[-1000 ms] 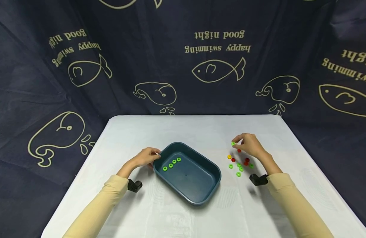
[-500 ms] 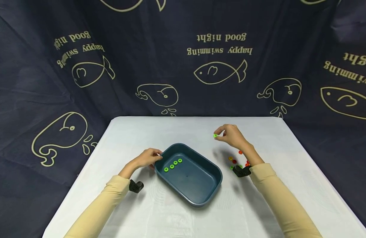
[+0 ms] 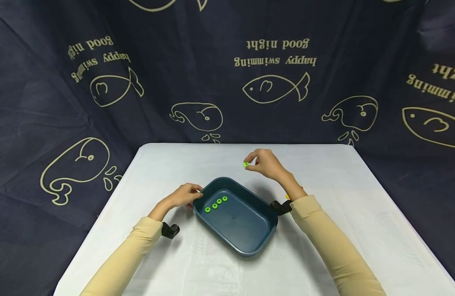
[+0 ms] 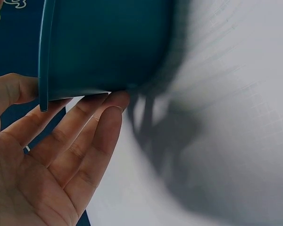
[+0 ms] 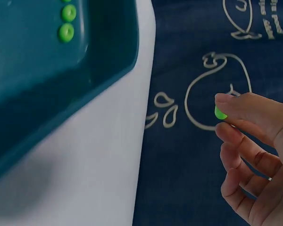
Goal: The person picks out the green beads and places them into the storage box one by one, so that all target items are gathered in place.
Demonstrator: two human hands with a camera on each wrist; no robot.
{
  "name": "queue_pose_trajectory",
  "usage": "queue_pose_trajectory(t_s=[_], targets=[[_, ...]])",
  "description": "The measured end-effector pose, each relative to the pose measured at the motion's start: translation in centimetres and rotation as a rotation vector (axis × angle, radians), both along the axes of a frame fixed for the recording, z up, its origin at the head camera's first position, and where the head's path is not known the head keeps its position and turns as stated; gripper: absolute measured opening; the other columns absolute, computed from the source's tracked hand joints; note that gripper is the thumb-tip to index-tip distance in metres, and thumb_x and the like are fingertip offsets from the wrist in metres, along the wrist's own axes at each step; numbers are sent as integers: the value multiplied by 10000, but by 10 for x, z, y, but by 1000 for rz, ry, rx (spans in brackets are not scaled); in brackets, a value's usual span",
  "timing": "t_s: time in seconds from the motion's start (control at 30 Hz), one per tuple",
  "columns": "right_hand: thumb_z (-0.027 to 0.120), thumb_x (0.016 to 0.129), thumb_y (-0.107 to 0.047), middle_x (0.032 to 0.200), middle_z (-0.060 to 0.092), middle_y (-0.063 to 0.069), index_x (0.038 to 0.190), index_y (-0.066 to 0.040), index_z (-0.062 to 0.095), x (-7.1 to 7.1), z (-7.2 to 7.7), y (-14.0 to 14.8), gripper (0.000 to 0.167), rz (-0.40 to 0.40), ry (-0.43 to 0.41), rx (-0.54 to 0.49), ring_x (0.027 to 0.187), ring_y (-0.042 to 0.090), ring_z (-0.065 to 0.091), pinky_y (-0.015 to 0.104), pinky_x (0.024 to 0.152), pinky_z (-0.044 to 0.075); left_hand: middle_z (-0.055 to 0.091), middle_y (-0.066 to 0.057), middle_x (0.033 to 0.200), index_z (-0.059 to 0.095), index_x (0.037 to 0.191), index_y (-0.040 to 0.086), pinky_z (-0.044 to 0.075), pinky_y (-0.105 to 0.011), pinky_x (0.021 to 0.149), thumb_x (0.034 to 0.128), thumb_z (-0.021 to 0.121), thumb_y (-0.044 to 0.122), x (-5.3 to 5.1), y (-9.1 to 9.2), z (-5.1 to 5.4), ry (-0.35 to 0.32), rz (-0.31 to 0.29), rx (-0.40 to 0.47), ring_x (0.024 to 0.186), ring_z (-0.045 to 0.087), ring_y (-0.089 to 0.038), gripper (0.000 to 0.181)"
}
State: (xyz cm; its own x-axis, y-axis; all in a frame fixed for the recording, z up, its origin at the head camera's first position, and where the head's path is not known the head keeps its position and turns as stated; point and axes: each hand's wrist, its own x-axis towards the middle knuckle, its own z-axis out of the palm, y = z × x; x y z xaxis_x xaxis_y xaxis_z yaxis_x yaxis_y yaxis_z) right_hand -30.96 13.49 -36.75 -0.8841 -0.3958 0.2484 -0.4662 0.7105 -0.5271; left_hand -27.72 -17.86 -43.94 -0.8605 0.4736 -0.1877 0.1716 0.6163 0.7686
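A dark teal plastic bin stands at an angle on the white table. Several green ring-shaped beads lie in a row on its floor near the left end. My left hand holds that end by the rim, thumb over the edge and fingers against the outer wall, as the left wrist view shows. Beyond the bin's far side and raised above the table, my right hand pinches one green bead between thumb and index finger. The other fingers of that hand are loosely bent.
A yellow bead and a bit of red peek out by my right forearm, which hides the rest of the loose beads. The white table ends at a dark curtain behind. A black wrist camera overlaps the bin's right edge.
My right hand has carried the green bead leftward and away from me, from the loose beads to beyond the bin. My left hand and the bin have stayed in place.
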Motion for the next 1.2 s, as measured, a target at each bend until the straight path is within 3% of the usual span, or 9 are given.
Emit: queue_pose_trajectory(t_s=[0.3, 0.7, 1.2], targets=[[755, 787, -163, 933, 711, 38, 955, -117, 748, 2, -7, -37, 175, 75, -9, 17, 653, 123, 559, 206, 552, 468, 652, -249, 1078, 547, 1248, -54, 592, -418, 621, 956, 507, 153, 1, 0, 0, -12, 7, 3, 680, 655, -161, 360], [752, 793, -169, 950, 701, 18, 932, -123, 746, 17, -47, -70, 146, 196, -23, 78, 875, 167, 643, 268, 739, 552, 653, -238, 1062, 549, 1250, -53, 590, -414, 611, 952, 512, 155, -1, 1, -1, -17, 18, -5, 710, 652, -181, 366], [764, 778, -148, 903, 712, 25, 872, -92, 735, 28, -83, -81, 113, 292, -98, 175, 835, 144, 659, 198, 685, 539, 653, -244, 1050, 536, 1259, -65, 589, -429, 613, 955, 513, 148, -1, 0, -1, -3, 18, 1, 641, 637, -150, 372]])
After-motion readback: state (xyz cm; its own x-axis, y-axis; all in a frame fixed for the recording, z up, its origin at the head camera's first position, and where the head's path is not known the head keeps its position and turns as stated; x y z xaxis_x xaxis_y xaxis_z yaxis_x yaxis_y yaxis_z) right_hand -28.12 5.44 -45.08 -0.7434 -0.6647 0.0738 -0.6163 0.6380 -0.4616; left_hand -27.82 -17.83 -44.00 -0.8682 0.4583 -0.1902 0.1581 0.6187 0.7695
